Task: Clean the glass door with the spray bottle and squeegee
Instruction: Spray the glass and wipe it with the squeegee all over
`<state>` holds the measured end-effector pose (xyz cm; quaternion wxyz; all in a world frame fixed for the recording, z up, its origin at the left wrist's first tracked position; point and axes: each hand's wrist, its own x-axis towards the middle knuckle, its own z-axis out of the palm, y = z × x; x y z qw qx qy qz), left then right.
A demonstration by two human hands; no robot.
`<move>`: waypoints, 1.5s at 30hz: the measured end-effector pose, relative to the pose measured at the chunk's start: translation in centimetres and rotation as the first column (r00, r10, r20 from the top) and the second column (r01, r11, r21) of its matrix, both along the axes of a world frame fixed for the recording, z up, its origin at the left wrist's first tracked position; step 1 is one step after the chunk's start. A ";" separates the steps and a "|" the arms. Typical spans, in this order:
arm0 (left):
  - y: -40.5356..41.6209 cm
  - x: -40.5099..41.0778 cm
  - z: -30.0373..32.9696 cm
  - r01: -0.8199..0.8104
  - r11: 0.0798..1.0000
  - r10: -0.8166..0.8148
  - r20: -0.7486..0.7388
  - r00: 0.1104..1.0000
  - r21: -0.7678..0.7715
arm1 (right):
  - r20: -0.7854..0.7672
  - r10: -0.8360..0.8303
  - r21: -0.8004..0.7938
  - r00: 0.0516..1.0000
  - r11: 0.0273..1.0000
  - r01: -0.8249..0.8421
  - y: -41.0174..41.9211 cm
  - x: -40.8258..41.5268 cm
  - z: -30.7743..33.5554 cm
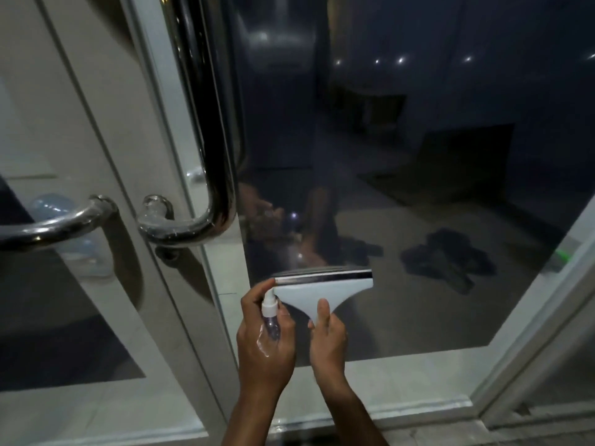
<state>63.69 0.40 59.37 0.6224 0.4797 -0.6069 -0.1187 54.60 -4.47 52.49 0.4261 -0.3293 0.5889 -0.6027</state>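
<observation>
So we've got the dark tinted glass door panel (402, 162) right in front of us, pretty reflective, with little light dots and our own hands mirrored in it. Our left hand (264, 342) is wrapped around a small clear plastic spray bottle with a white pump top (269, 312), index finger up on the nozzle. Our right hand (328, 339) grips the handle of a white T-shaped squeegee with a dark rubber blade edge (322, 284), thumb lying flat on it, blade up near the lower part of the glass. To the left there's a curved chrome pull handle (212, 175) on the white door frame (180, 149).
</observation>
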 end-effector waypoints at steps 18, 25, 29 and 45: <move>-0.6 0.5 -18.5 0.011 0.970 -0.014 -0.011 1.000 -0.242 | -0.124 0.107 -0.295 0.986 0.945 -0.140 -2.8 -1.0 -5.5; 0.7 0.7 -23.2 -0.033 0.982 0.034 0.001 0.999 -0.188 | -0.143 0.093 -0.180 0.985 0.977 -0.118 -2.0 -0.2 -19.5; 1.3 1.0 -24.2 -0.020 0.983 0.022 0.008 1.000 -0.184 | -0.167 0.112 -0.030 0.980 0.993 -0.118 -0.2 0.1 -27.4; 3.9 5.2 -26.0 -0.098 0.986 0.097 -0.016 0.995 -0.138 | -0.066 0.151 -0.315 0.986 0.935 -0.164 -2.4 4.1 -14.5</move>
